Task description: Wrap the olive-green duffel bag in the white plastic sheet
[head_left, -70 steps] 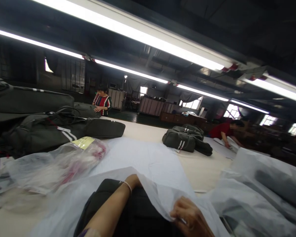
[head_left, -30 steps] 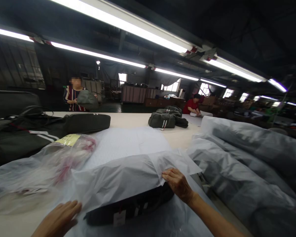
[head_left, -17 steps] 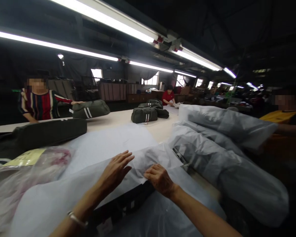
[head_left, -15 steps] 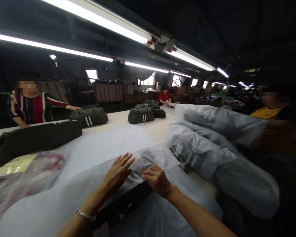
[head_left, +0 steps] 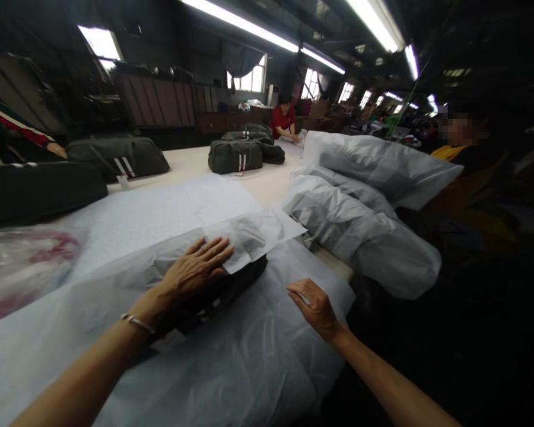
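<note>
A long pale packing table (head_left: 267, 184) runs through a dim workshop under strip lights, with wrapped bundles (head_left: 360, 225) stacked just to the right. Half a second ago both hands lay together on the tissue paper (head_left: 249, 234); now the left hand (head_left: 196, 270) presses it flat-fingered onto the dark bag (head_left: 225, 290), while the right hand (head_left: 314, 305) has dropped, fingers loosely curled, onto the clear plastic sheet (head_left: 258, 350) beneath, so the wrapping seems to be moving on to the outer layer.
</note>
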Demonstrator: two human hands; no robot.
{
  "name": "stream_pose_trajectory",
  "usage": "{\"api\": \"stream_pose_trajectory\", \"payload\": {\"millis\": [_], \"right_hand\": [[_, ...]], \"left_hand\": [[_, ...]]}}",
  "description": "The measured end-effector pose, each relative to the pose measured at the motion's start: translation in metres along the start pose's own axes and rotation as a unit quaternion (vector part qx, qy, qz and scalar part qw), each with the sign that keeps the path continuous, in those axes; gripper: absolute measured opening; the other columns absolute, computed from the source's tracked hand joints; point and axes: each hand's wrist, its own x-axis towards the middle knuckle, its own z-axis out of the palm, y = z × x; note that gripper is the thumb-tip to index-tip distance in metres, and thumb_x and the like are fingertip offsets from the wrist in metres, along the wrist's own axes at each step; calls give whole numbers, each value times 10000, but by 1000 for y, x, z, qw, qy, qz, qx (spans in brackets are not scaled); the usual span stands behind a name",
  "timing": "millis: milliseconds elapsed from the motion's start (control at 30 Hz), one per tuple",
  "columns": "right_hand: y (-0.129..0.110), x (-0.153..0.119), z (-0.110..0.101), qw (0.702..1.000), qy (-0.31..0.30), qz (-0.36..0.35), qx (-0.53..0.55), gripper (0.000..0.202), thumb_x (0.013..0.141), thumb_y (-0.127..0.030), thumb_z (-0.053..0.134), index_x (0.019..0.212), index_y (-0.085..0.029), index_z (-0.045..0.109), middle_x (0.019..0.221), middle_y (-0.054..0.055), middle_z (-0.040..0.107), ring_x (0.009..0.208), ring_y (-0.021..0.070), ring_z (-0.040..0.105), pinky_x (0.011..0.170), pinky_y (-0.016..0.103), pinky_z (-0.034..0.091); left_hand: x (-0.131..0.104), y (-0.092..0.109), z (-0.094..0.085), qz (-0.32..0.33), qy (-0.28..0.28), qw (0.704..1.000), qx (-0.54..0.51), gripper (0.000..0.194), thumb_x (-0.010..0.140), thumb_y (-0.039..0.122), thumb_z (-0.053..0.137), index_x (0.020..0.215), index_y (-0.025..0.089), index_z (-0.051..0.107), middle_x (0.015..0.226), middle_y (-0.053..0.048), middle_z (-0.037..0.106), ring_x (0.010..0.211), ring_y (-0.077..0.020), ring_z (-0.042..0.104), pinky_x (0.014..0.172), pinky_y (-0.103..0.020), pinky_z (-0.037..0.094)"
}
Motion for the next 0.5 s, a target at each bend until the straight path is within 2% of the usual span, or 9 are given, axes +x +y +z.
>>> {"api": "stream_pose_trajectory", "payload": {"millis": [33, 67, 133, 200, 233, 300, 367, 433, 500], "right_hand": [[11, -35, -9, 994, 32, 100, 19, 158, 892, -333, 611, 945, -233, 721, 898, 59, 733, 857, 218, 671, 815, 365, 535], [21, -73, -16, 974, 71, 211, 36, 203, 858, -406, 642, 908, -227, 724, 891, 62, 734, 851, 234, 676, 807, 371, 541], [36, -152, -23, 889, 157, 421, 85, 399, 733, -563, 716, 913, -207, 713, 927, 82, 739, 890, 284, 683, 816, 412, 549], [43, -223, -19, 794, 193, 552, 166, 627, 590, -631, 789, 1044, -213, 676, 1109, 112, 710, 1080, 341, 639, 891, 462, 527], [43, -252, -13, 748, 182, 603, 208, 695, 560, -646, 802, 1095, -229, 653, 1194, 123, 677, 1181, 355, 586, 926, 488, 506], [36, -290, 3, 673, 156, 659, 299, 775, 546, -687, 793, 1168, -261, 612, 1337, 129, 594, 1324, 346, 463, 985, 508, 460], [26, -302, 21, 620, 132, 663, 397, 816, 561, -743, 750, 1211, -277, 587, 1413, 124, 532, 1367, 317, 414, 1021, 494, 428], [14, -296, 33, 588, 108, 635, 489, 825, 575, -769, 722, 1222, -275, 586, 1422, 118, 527, 1338, 302, 454, 1031, 480, 418], [3, -287, 39, 575, 84, 605, 544, 762, 602, -743, 727, 1187, -269, 616, 1383, 108, 568, 1285, 294, 513, 1025, 480, 421]], "left_hand": [[1, 0, 0, -1, -2, 1000, -5, 525, 1010, 399, 373, 1509, 298, 243, 1584, -38, 283, 1457, -210, 238, 1200, -441, 81], [1, -1, -1, -3, -3, 1000, -8, 513, 1013, 395, 364, 1505, 300, 255, 1587, -37, 277, 1460, -209, 228, 1200, -443, 77], [2, -1, -2, -4, -2, 1000, -13, 493, 1018, 392, 346, 1498, 298, 276, 1590, -37, 271, 1464, -206, 213, 1200, -444, 74], [2, 0, -3, -2, -1, 1000, -10, 479, 1025, 392, 319, 1492, 289, 292, 1591, -42, 269, 1466, -205, 207, 1199, -446, 81], [2, 1, -4, -1, -1, 1000, -7, 477, 1027, 394, 305, 1491, 283, 296, 1592, -46, 267, 1465, -206, 208, 1198, -447, 87], [3, 1, -4, 1, -1, 1000, -4, 479, 1030, 412, 289, 1490, 278, 298, 1594, -51, 262, 1464, -208, 211, 1195, -450, 100], [3, 2, -3, 1, -3, 1000, -2, 487, 1029, 425, 285, 1491, 273, 294, 1595, -53, 260, 1466, -212, 206, 1193, -457, 113], [4, 2, -3, 1, -5, 1000, 4, 487, 1029, 411, 279, 1494, 266, 287, 1595, -55, 257, 1468, -218, 201, 1191, -468, 124], [4, 3, -4, 1, -5, 1000, 13, 488, 1025, 390, 284, 1494, 259, 286, 1597, -66, 250, 1467, -228, 205, 1188, -480, 136]]}}
